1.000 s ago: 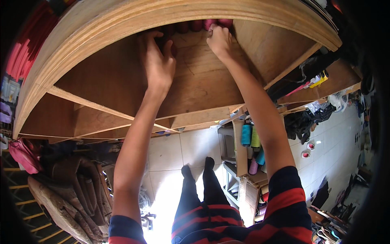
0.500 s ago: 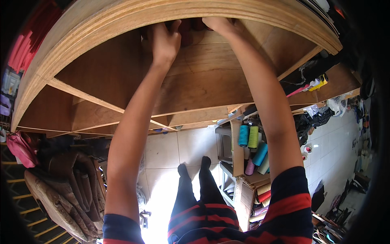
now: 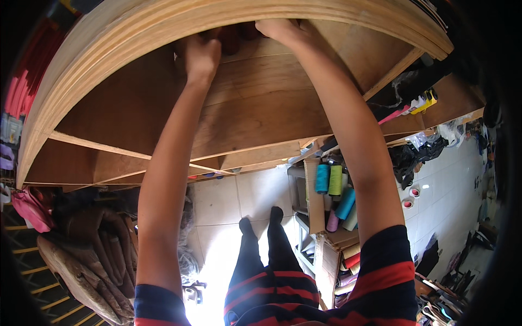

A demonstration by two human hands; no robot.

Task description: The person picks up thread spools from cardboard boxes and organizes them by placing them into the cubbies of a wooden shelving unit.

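Now both your hands reach into the wooden shelf (image 3: 261, 103).
Your left hand (image 3: 200, 54) is curled and your right hand (image 3: 280, 30) bent over a dark reddish thing (image 3: 234, 38) between them; whether either grips it cannot be told. Thread spools (image 3: 331, 187) stand far below.

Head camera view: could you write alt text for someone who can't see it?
Seen from above, a person's left hand and right hand reach into a wooden shelf unit, touching something dark red at its back. Thread cones sit in a box on the tiled floor.
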